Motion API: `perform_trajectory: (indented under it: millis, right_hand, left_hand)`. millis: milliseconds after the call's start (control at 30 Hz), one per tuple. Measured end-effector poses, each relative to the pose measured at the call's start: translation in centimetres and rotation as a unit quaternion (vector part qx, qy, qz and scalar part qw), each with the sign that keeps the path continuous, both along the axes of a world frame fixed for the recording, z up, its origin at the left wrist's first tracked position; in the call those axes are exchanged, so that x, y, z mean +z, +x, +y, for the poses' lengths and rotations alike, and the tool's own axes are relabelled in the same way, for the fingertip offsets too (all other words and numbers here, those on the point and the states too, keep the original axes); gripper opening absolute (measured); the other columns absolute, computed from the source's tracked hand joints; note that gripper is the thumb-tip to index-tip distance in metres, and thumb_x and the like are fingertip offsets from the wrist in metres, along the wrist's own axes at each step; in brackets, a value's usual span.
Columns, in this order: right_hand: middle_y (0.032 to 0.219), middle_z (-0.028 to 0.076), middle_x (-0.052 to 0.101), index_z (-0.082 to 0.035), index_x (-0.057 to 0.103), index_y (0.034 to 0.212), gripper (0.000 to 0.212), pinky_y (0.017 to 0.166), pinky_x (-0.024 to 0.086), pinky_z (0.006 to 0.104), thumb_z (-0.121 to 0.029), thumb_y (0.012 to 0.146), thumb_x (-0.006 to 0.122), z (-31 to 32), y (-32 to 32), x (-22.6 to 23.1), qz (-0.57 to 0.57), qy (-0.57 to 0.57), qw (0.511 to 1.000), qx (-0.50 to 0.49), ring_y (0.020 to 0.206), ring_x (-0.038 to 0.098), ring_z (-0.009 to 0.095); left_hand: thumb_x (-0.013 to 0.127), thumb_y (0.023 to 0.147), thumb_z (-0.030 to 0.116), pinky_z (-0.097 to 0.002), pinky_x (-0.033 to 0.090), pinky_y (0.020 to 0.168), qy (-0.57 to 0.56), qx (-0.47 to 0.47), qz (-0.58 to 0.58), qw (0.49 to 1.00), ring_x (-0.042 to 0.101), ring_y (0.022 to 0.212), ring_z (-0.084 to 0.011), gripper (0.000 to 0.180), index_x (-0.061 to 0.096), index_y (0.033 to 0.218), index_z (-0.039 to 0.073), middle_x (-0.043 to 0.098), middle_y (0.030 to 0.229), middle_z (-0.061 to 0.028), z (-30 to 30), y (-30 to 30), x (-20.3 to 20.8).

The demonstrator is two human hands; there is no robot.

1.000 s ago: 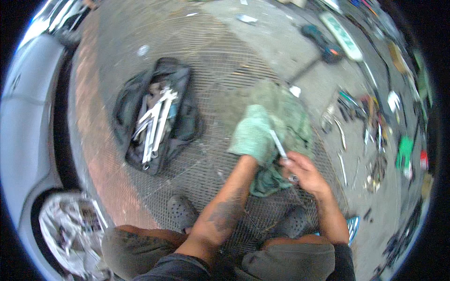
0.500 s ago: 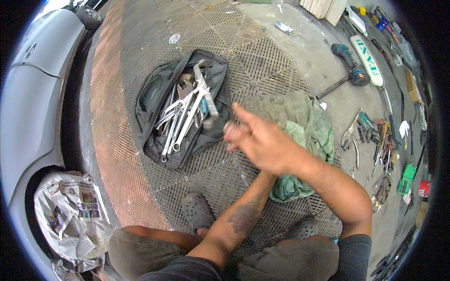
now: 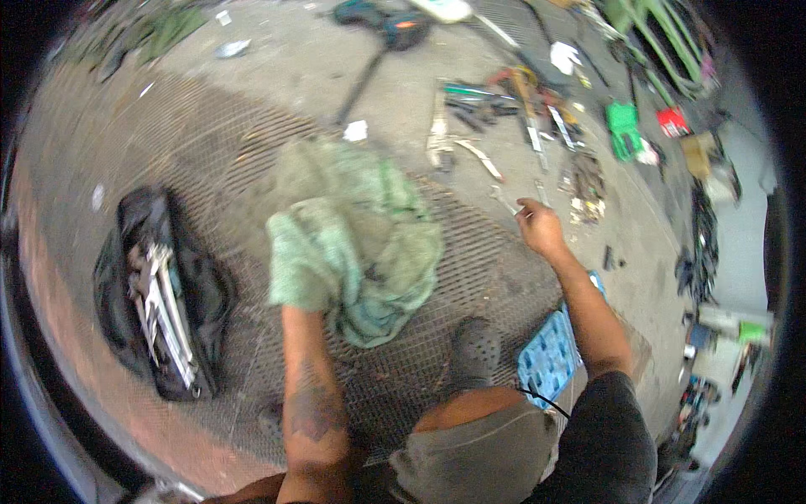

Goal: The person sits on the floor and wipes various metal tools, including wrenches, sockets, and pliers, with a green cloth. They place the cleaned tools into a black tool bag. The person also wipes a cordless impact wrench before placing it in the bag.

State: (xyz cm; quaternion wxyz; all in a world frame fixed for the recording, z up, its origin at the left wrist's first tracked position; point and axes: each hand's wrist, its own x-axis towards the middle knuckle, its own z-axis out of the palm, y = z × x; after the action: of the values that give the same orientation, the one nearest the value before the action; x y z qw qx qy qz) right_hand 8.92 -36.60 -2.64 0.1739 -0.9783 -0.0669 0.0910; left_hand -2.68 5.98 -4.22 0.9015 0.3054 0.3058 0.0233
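My right hand (image 3: 539, 228) reaches to the right, its fingertips closed on a small spanner (image 3: 504, 200) at the concrete floor. Another slim metal tool (image 3: 541, 193) lies close beside those fingers. A faded green towel (image 3: 382, 223) is bunched on the mat, and a fold of it covers my left hand, so those fingers are hidden; only the left forearm (image 3: 311, 378) shows below the cloth. Farther left, an unzipped black tool bag (image 3: 126, 290) holds several chrome spanners (image 3: 164, 315). Motion smears the picture somewhat.
Pliers (image 3: 480, 158) and several hand tools (image 3: 529, 109) lie beyond my right hand. A green plastic case (image 3: 623, 130) and a red box (image 3: 672, 122) are farther right. A cordless power tool (image 3: 386, 25) rests at the back. A blue patterned seat (image 3: 546, 357) is near my leg.
My view has swung to the right. My hands, close together before, are now apart: the left is under the towel, and the right has moved out to the small spanner on the floor.
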Motion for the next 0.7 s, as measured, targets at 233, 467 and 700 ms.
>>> perform_trajectory:
  millis: [233, 467, 700]
  right_hand:
    - [0.105, 0.016, 0.065, -0.007, 0.069, 0.114, 0.035, 0.088, 0.051, 0.0430, -0.022, 0.082, 0.072, -8.6, -2.9, -6.9, -0.060, -0.073, 0.995, 0.007, 0.102, 0.063, 0.036]
    - [0.103, 0.022, 0.063, 0.001, 0.064, 0.102, 0.029, 0.093, 0.046, 0.0483, -0.012, 0.078, 0.071, -8.8, -0.7, -7.2, 0.001, -0.094, 0.995, 0.037, 0.104, 0.058, 0.040]
    - [0.080, 0.011, 0.055, 0.000, 0.051, 0.112, 0.020, 0.070, 0.045, 0.0363, -0.007, 0.094, 0.055, -4.7, -1.2, -4.6, -0.048, 0.143, 0.988, -0.030, 0.074, 0.055, 0.026]
  left_hand:
    - [0.040, 0.103, 0.045, -0.0381, 0.044, 0.101, 0.071, -0.018, -0.073, 0.995, 0.055, 0.114, -0.0249, 0.048, 0.054, 0.128, 0.007, 0.060, 0.123, -0.0097, -0.5, 1.0, -1.1]
    - [0.061, 0.089, 0.028, -0.0391, 0.051, 0.082, 0.882, -0.212, 0.109, 0.406, 0.060, 0.095, -0.0254, 0.025, 0.067, 0.102, 0.008, 0.063, 0.096, -0.0083, -2.7, 1.0, -0.4]
    - [0.061, 0.089, 0.033, -0.0454, 0.045, 0.095, 0.816, -0.142, 0.060, 0.558, 0.059, 0.105, -0.0324, 0.032, 0.067, 0.110, 0.010, 0.065, 0.110, -0.0118, -6.2, -0.1, -3.2]
